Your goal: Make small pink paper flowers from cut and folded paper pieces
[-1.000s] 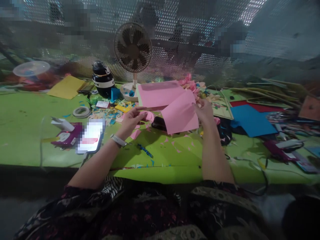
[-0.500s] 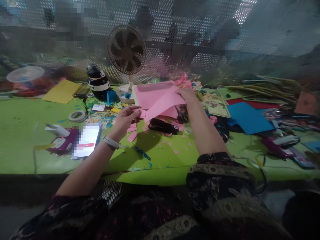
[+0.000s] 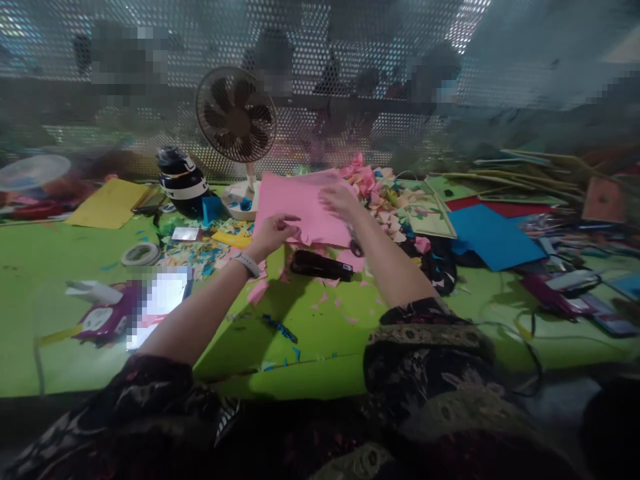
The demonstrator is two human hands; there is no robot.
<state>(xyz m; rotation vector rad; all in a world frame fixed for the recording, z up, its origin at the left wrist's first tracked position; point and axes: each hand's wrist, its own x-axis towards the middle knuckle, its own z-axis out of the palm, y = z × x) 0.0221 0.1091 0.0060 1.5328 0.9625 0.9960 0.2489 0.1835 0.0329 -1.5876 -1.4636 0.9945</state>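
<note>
One fan [image 3: 237,121], one bottle [image 3: 181,179] and two purple devices [image 3: 114,317] [image 3: 550,297] show.

The left hand [image 3: 273,235], with fingers bent, is at the near left part of the pink paper [image 3: 287,197]. The right hand [image 3: 342,201] is over its right part, the fingers stretched. Just nearer, a black stapler [image 3: 321,265] lies on the green table [image 3: 325,347]. Farther back stands a fan [image 3: 237,120].

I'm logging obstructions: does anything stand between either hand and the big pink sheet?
Nothing visible blocks the right hand, which is over the sheet. Small pink pieces may lie under the left hand's fingertips; blur hides this. The black object lies nearer the person, not in between.
</note>
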